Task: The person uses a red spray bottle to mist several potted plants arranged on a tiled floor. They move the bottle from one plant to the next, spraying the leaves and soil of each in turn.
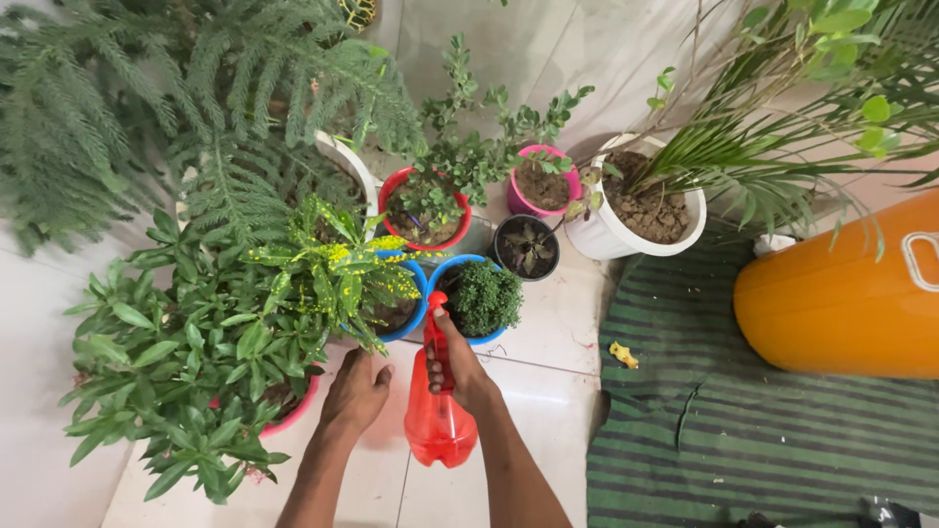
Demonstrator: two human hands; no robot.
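Note:
My right hand (455, 367) grips the neck of a red translucent spray bottle (438, 422), its nozzle pointing at a small bushy green plant in a blue pot (483, 296). My left hand (356, 393) hangs just left of the bottle, fingers loosely curled, holding nothing, next to a yellow-speckled plant in another blue pot (344, 274). A large leafy plant in a pink pot (186, 362) stands to the left of that hand.
Behind stand a red pot (426, 210), a magenta pot (543, 184), a small black pot (526, 247), a white pot with a palm (641, 205) and a big fern-like tree (147, 108). A green striped mat (724, 411) and an orange container (841, 298) lie at right.

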